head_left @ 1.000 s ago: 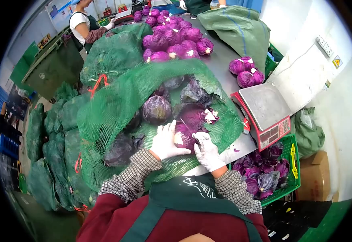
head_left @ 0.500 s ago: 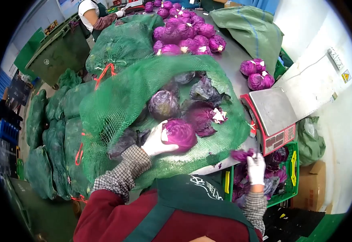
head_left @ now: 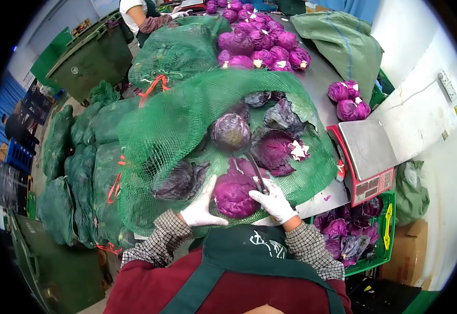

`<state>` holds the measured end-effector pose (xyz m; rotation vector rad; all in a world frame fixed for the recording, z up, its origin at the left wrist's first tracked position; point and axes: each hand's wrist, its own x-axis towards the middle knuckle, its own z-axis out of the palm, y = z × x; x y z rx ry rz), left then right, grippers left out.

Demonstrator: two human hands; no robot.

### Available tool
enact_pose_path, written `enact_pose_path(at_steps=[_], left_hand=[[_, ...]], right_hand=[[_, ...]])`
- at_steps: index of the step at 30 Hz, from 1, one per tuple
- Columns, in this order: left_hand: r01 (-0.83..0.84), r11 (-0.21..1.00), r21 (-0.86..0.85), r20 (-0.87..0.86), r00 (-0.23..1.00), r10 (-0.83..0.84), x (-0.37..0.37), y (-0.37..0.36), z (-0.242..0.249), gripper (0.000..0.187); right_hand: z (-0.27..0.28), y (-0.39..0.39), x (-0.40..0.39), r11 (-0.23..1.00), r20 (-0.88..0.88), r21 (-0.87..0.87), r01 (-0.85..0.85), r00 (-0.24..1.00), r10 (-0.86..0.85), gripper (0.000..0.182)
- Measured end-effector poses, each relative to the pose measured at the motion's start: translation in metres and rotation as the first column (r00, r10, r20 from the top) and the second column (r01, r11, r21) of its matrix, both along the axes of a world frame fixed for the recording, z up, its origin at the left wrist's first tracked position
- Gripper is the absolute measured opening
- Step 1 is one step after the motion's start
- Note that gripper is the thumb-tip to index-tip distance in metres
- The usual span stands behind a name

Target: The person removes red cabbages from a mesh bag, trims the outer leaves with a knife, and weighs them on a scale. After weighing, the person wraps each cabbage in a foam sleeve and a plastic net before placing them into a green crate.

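A peeled red cabbage sits on the green mesh sack in front of me, a loose leaf flaring at its top. My left hand, in a white glove, cups its left side with thumb and fingers spread. In my gloved right hand, closed at the cabbage's right edge, is a knife with a dark, slim shape pointing up and away. Darker unpeeled cabbages lie just beyond, beside a cabbage with opened outer leaves.
A red scale stands to the right, above a green crate of purple leaves. Cleaned cabbages are heaped at the back of the table. Full mesh sacks are stacked on the left. Another person works at the far left.
My right hand has come from over the crate, where it had a purple leaf, to the cabbage. My left hand has loosened to spread fingers, and the cabbage sits nearer to me.
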<state>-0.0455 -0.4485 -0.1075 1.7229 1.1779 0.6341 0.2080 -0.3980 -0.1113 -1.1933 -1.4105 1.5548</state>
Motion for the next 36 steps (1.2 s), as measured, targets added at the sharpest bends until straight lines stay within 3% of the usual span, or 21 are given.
enact_pose_path(at_steps=[3, 6, 7, 8, 11, 12, 13, 15, 17, 19, 20, 21, 23, 24, 28, 30, 31, 32, 33, 35, 36], left_hand=[[-0.172, 0.958, -0.228, 0.348, 0.905, 0.245, 0.025, -0.003, 0.010, 0.132], [-0.339, 0.928, -0.153, 0.230, 0.902, 0.367, 0.051, 0.006, 0.021, 0.123], [-0.273, 0.959, -0.081, 0.178, 0.942, 0.283, 0.053, 0.015, 0.024, 0.123], [-0.199, 0.980, -0.014, 0.119, 0.973, 0.200, 0.056, 0.023, 0.027, 0.123], [0.004, 0.979, 0.202, -0.141, 0.990, 0.025, 0.064, 0.031, 0.022, 0.126], [0.013, 0.983, 0.184, -0.133, 0.991, 0.012, 0.064, 0.035, 0.023, 0.125], [0.022, 0.985, 0.170, -0.128, 0.992, 0.000, 0.063, 0.038, 0.023, 0.125], [-0.070, 0.992, 0.108, -0.016, 0.997, 0.072, 0.058, 0.041, 0.020, 0.122], [-0.135, 0.987, 0.083, 0.077, 0.989, 0.128, 0.051, 0.043, 0.025, 0.116], [-0.250, 0.955, -0.159, -0.009, 0.968, 0.252, 0.044, 0.040, 0.021, 0.112], [-0.223, 0.929, -0.294, 0.141, 0.952, 0.273, 0.042, 0.038, 0.024, 0.109], [-0.244, 0.895, -0.374, 0.171, 0.930, 0.325, 0.044, 0.033, 0.026, 0.096], [-0.038, 0.877, -0.480, 0.438, 0.855, 0.277, 0.046, 0.032, 0.020, 0.083], [-0.067, 0.881, -0.468, 0.457, 0.835, 0.307, 0.049, 0.029, 0.017, 0.075], [-0.160, 0.890, -0.427, 0.460, 0.809, 0.366, 0.064, 0.025, 0.007, 0.081], [-0.178, 0.933, -0.313, 0.447, 0.839, 0.310, 0.072, 0.024, 0.006, 0.085], [-0.064, 0.976, -0.210, 0.455, 0.877, 0.156, 0.075, 0.026, 0.020, 0.087], [-0.042, 0.987, -0.157, 0.397, 0.912, 0.102, 0.077, 0.028, 0.016, 0.090], [-0.034, 0.996, -0.081, 0.275, 0.960, 0.055, 0.079, 0.027, 0.007, 0.096], [0.002, 0.996, 0.090, -0.045, 0.999, 0.002, 0.083, 0.026, -0.007, 0.113], [0.042, 0.993, 0.110, -0.144, 0.989, -0.026, 0.086, 0.025, 0.002, 0.115]], right_hand=[[0.002, -0.004, 0.007, 0.989, 0.233, 0.131, -0.070, 0.972, 0.038, 0.051], [0.019, -0.003, 0.015, 0.986, 0.369, 0.117, -0.122, 0.927, 0.070, 0.062], [0.026, -0.004, 0.019, 0.988, 0.392, 0.094, -0.125, 0.917, 0.079, 0.068], [0.034, -0.007, 0.014, 0.970, 0.280, 0.236, -0.052, 0.960, -0.016, 0.062], [0.044, -0.001, 0.011, 0.854, 0.437, 0.490, -0.174, 0.897, -0.068, 0.049], [0.040, -0.001, 0.014, 0.906, 0.394, 0.395, -0.153, 0.919, -0.017, 0.046], [0.031, -0.002, 0.014, 0.990, 0.073, 0.139, 0.018, 0.997, -0.028, 0.041], [0.018, 0.002, 0.025, 0.977, 0.222, 0.212, 0.007, 0.973, -0.055, 0.034], [0.015, -0.001, 0.028, 0.964, 0.226, 0.265, 0.005, 0.972, -0.067, 0.032], [0.016, -0.006, 0.027, 0.964, 0.180, 0.266, 0.024, 0.981, -0.074, 0.031], [0.018, -0.008, 0.023, 0.969, 0.128, 0.244, 0.046, 0.989, -0.079, 0.031], [0.018, -0.009, 0.020, 0.972, 0.074, 0.224, 0.067, 0.994, -0.085, 0.030], [0.020, -0.009, 0.019, 0.917, 0.192, 0.399, 0.009, 0.977, -0.093, 0.031], [0.029, -0.010, 0.019, 0.944, 0.208, 0.329, 0.021, 0.974, -0.094, 0.031], [0.032, -0.006, 0.026, 0.977, 0.144, 0.211, 0.021, 0.988, -0.053, 0.034], [0.034, -0.004, 0.030, 0.921, 0.230, 0.388, -0.026, 0.971, -0.070, 0.037], [0.037, 0.002, 0.027, 0.874, 0.260, 0.483, -0.060, 0.963, -0.078, 0.039], [0.042, 0.004, 0.024, 0.867, 0.259, 0.492, -0.073, 0.964, -0.066, 0.044], [0.046, 0.009, 0.026, 0.814, 0.458, 0.545, -0.202, 0.885, -0.087, 0.046], [0.049, 0.015, 0.028, 0.835, 0.465, 0.475, -0.277, 0.885, 0.029, 0.043], [0.057, 0.012, 0.030, 0.916, 0.261, 0.333, -0.224, 0.955, 0.139, 0.039]])
